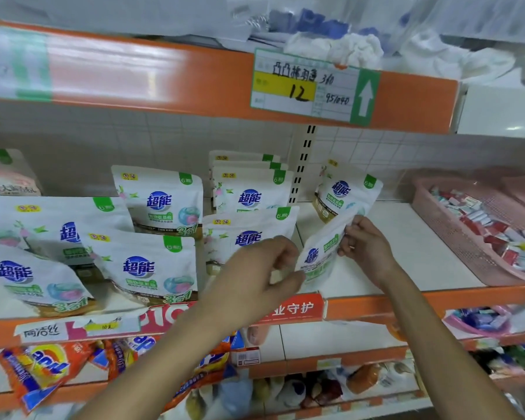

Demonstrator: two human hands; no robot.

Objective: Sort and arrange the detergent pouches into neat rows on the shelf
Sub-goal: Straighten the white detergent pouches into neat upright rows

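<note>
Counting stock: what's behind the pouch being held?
Another pouch leans there, near the shelf upright. Its lower corner is hidden by the held pouch and right hand.

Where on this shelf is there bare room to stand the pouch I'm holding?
Bare shelf board lies between the held pouch and the pink basket, forward of the leaning pouch, out to the front edge. Left of the slotted upright it is crowded with overlapping pouches.
</note>
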